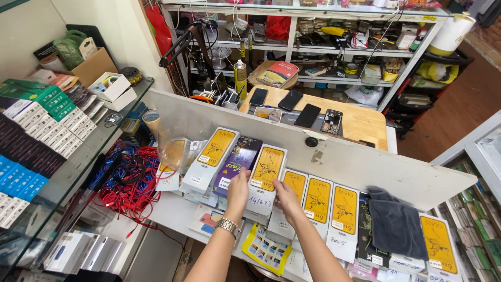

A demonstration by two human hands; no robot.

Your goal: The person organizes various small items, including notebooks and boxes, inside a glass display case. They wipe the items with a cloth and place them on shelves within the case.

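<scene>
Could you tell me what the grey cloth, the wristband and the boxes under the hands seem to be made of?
Grey cloth: soft fabric, matte, lying in limp folds. Wristband: probably metal, silvery and glinting. Boxes: apparently printed card, flat-faced with crisp edges.

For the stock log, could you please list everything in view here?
white-and-yellow flat boxes: at least seven, leaning against the white board
purple box: one, among the left stack
grey cloth: one, draped over boxes at right
red and blue cables: a tangle, under the glass shelf
phones: several, dark, on the wooden desk
spray can: one, yellow-green, behind the board
tape roll: one, tan, left of the board
wristwatch: one, silver, left wrist
left hand: on the box stack
right hand: on the same stack
</scene>
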